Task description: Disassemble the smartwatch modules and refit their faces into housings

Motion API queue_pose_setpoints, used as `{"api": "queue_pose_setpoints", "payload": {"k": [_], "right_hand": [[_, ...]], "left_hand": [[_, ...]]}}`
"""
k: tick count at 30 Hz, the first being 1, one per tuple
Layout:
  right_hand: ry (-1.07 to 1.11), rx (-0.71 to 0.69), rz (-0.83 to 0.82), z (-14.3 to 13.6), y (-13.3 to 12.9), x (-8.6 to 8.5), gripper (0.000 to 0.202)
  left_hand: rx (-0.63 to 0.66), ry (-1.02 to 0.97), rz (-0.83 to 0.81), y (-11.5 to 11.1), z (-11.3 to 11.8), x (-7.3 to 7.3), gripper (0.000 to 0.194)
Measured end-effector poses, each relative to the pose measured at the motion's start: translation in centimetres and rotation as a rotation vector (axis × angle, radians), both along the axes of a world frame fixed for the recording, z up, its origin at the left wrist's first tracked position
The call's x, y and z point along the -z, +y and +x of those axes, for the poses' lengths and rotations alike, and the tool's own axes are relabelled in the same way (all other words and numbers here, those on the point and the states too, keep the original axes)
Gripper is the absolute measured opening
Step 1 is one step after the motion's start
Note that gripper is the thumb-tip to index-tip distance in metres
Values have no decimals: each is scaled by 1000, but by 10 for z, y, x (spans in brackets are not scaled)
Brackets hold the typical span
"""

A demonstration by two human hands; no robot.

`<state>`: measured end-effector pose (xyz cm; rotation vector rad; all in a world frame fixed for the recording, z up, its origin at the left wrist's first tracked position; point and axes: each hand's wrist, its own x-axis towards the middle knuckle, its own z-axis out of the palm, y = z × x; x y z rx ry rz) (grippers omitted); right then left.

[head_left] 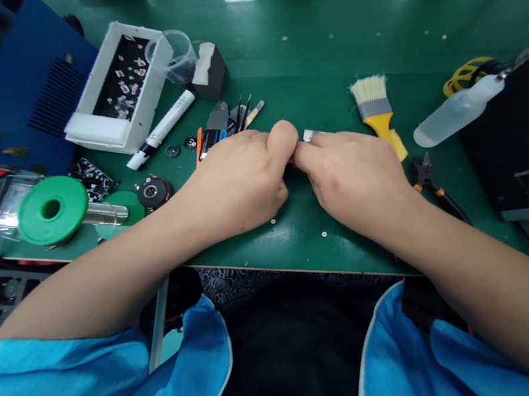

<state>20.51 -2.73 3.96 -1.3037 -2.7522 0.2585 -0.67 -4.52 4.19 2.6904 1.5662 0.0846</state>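
Over the green bench top, my left hand (241,184) and my right hand (354,176) meet, their thumbs and fingertips almost touching. The fingers of both are curled closed, and whatever they pinch between them is hidden behind the hands. A small flat, pale metallic piece (309,135) shows just beyond my right fingers; I cannot tell whether it is held. Just beyond my left hand lie black tweezers (242,113) and a tool with an orange handle (199,145). Two tiny whitish parts (324,234) lie on the bench in front of my hands.
At left stand a white foam box (145,107) with small red-and-white pieces, a clear cup (181,59), a marker (165,124), a round black part (154,192) and a green spool (53,210). At right lie a brush (377,112), cutters (436,186) and a plastic bottle (455,115).
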Motion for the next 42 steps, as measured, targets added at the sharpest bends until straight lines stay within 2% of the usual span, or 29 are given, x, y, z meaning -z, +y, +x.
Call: {"api": "queue_pose_setpoints", "payload": {"k": [6,15,19,24,27,31,33,37,40,42], "right_hand": [[-64,-48,-4,-3,-6,-12,42],[-45,28,46,-5,-5,8,43],[-40,44,37,-6,-5,10,40],[2,43,21,-6,0,11,35],[11,58,10,0,5,6,31],[5,151,-16,10,11,0,29],[15,142,-28,12,12,0,27],[149,86,-69,12,15,4,21],[374,174,-162,12,17,3,23],[520,222,-283,11,19,0,25]], "left_hand": [[-14,-3,-28,0,0,-2,43],[-28,0,-76,3,0,-6,49],[3,-48,-51,3,-3,-2,47],[-46,-122,-18,5,-4,8,43],[-55,-159,-24,8,-6,11,42],[-45,-207,-18,12,-11,15,42],[-50,-259,-2,13,-13,19,40],[-67,-440,-7,16,-15,28,39],[-36,-597,-11,16,-14,30,41],[-23,-681,7,14,-11,29,41]]}}
